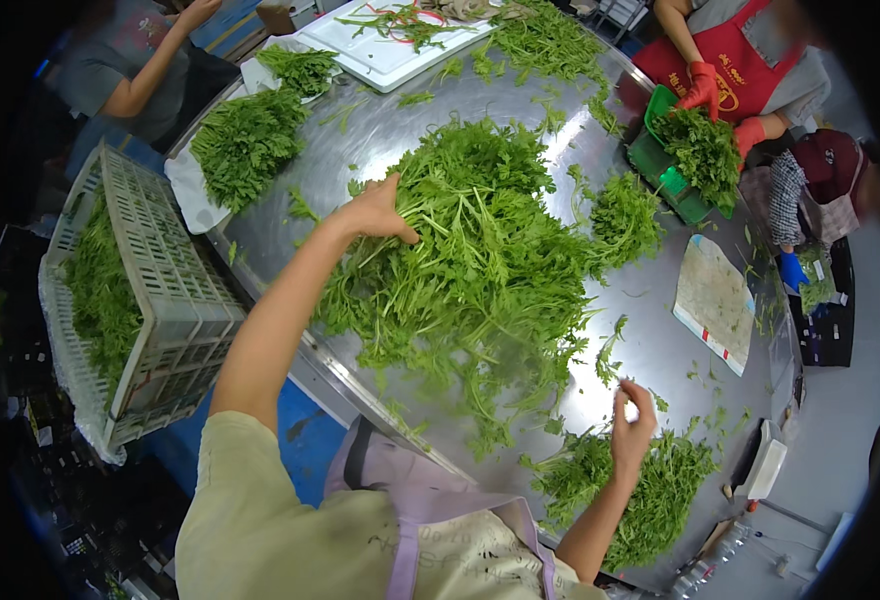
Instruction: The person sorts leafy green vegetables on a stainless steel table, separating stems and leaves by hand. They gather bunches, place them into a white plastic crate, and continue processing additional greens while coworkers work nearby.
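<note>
A large loose heap of leafy greens (477, 255), with thin pale stems and lobed leaves, lies on the stainless steel table (312, 180) before me. My left hand (377, 212) is at the heap's left side, thumb and forefinger spread against the stems. Its other fingers are hidden, so a grip cannot be made out. Over the table's near right part, my right hand (635, 420) is raised with bent, loosely parted fingers, and nothing clear shows in it. Below it lies a smaller pile of greens (657, 487). A loose sprig (611, 351) is just beyond its fingertips.
At left stands a white plastic crate (184, 300) of greens. Bunched greens (248, 146) and a white foam lid (380, 52) lie along the far left. A red-gloved person (740, 67) holds greens over a green scale (669, 176). A stained sheet (714, 300) lies at right.
</note>
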`<state>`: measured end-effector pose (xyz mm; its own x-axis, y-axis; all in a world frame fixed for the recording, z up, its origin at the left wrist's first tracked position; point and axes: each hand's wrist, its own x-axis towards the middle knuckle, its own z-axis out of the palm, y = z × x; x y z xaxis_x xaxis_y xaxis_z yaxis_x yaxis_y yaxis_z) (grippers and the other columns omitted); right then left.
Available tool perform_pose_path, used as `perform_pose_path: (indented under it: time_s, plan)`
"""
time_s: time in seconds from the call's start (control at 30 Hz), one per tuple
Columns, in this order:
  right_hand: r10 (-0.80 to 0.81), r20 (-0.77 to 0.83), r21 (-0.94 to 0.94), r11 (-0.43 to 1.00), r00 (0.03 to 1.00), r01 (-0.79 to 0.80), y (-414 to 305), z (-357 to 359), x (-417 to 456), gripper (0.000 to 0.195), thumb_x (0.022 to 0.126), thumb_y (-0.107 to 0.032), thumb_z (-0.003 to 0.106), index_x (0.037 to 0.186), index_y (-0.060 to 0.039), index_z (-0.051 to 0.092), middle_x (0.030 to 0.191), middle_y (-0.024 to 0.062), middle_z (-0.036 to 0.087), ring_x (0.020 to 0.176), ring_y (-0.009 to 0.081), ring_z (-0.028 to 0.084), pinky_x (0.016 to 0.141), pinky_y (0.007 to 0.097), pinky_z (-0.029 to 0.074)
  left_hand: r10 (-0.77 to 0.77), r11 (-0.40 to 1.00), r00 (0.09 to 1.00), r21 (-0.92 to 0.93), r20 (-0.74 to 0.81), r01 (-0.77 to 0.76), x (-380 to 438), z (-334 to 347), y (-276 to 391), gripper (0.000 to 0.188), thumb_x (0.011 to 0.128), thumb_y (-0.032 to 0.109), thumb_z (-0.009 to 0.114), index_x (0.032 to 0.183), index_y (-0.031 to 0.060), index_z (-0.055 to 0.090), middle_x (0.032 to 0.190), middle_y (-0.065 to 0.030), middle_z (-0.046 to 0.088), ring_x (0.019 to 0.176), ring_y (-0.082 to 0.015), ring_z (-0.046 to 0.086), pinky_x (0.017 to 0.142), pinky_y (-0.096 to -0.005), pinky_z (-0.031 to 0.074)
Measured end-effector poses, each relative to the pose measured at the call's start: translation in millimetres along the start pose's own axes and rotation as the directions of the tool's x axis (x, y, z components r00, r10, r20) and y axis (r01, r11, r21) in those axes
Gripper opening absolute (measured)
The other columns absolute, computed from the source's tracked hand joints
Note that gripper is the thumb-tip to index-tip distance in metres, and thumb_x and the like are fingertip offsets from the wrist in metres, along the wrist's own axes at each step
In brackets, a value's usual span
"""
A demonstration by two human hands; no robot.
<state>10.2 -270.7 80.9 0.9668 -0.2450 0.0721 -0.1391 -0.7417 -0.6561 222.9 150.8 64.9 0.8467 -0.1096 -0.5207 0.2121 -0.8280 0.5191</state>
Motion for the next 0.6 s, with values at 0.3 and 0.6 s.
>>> perform_pose_path:
  time_s: [0.3, 0.6]
  plan:
    - [-0.597, 0.206, 0.099, 0.801, 0.775, 0.591, -159.3, 113.3, 98.6, 0.015, 0.077, -0.01, 0.062, 0.092, -0.0066, 0.062, 0.091, 0.0099, 0.062, 0.089, 0.0267, 0.056, 0.079, 0.0356, 0.041, -0.008, 0.915, 1.0, 0.402, -0.015, 0.014, -0.5, -6.5, 34.9, 0.056, 0.066, 0.018, 0.055, 0.113, -0.0104, 0.043, 0.102, -0.0233, 0.059, 0.093, -0.0334, 0.059, 0.078, -0.0406, 0.049]
    - [-0.789, 0.135, -0.037, 0.601, 0.599, 0.799, -174.8, 180.9, 139.9, 0.017, 0.076, -0.015, 0.063, 0.093, -0.0114, 0.063, 0.11, 0.0028, 0.056, 0.109, 0.0234, 0.046, 0.089, 0.0402, 0.034, 0.189, 0.927, 0.966, 0.357, -0.177, -0.116, -4.9, -4.0, 27.4, 0.05, 0.076, 0.004, 0.048, 0.122, -0.0105, 0.036, 0.08, -0.0248, 0.06, 0.078, -0.0381, 0.059, 0.071, -0.0466, 0.046]
